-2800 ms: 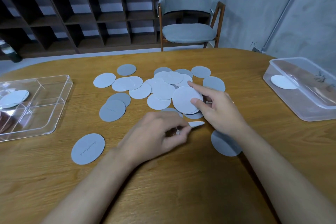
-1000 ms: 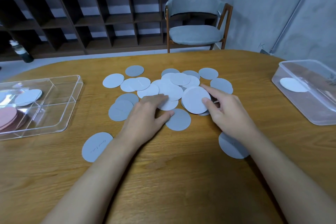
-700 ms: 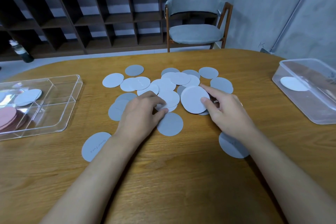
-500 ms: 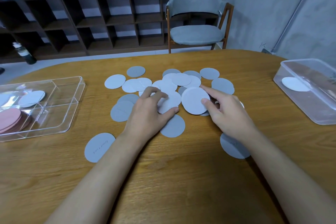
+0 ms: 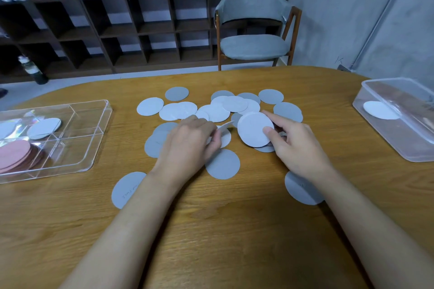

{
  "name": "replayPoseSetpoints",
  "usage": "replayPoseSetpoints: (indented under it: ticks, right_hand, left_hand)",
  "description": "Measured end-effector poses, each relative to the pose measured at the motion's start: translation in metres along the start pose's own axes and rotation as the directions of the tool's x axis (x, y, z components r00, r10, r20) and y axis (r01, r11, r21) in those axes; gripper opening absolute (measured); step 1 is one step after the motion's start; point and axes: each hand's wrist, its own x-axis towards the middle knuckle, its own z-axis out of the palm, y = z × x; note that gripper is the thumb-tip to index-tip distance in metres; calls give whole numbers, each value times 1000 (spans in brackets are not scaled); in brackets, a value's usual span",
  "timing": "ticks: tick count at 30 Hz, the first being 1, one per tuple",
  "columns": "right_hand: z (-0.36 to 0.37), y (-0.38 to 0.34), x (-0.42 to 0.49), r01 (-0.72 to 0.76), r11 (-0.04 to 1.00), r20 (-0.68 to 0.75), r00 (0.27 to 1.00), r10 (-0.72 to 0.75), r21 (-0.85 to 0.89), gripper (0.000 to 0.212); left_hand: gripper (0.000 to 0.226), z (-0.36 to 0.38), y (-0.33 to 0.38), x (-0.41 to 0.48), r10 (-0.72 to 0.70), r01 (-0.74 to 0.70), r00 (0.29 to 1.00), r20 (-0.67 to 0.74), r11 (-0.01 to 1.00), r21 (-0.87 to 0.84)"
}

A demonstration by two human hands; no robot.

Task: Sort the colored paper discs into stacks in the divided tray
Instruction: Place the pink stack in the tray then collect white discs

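Observation:
Several white and grey paper discs (image 5: 217,111) lie scattered in the middle of the wooden table (image 5: 234,230). My left hand (image 5: 190,145) pinches a white disc (image 5: 225,126), its edge lifted off the pile. Between thumb and fingers, my right hand (image 5: 296,145) holds a small stack of white discs (image 5: 254,129), tilted up. The clear divided tray (image 5: 94,148) sits at the left with pink discs (image 5: 16,156) in its near compartment and a white disc (image 5: 43,128) further back. One grey disc (image 5: 223,164) lies flat between my hands.
A clear plastic box (image 5: 399,138) with one white disc (image 5: 379,110) inside stands at the right table edge. Loose grey discs lie near my left forearm (image 5: 125,190) and under my right wrist (image 5: 300,191). A grey chair (image 5: 253,30) and dark shelves stand behind the table.
My left hand slid a grey disc toward me, reached back into the pile and lifted the edge of a white disc. My right hand kept its stack in place.

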Motion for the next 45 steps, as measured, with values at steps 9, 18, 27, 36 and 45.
replayPoseSetpoints:
  ticks: [9,18,27,36,45]
  right_hand:
    - [2,4,3,-10,998,-19,1000,11,56,45]
    - [10,-6,-1,-7,973,78,997,-11,232,43]
    - [15,-5,-3,-25,979,177,984,-11,201,41]
    - [16,-5,-3,121,991,150,982,-111,-60,53]
    - [12,0,-1,71,996,93,994,-66,-61,51]
  left_hand:
    - [14,-20,10,-6,-290,383,923,251,741,-551]
    - [8,-6,22,-8,-336,381,924,183,762,-524]
    - [37,1,29,-9,-346,428,904,252,729,-534]
    - [25,-1,30,-12,-185,282,949,254,859,-428]
    - [50,2,-2,-9,-229,300,929,291,926,-228]
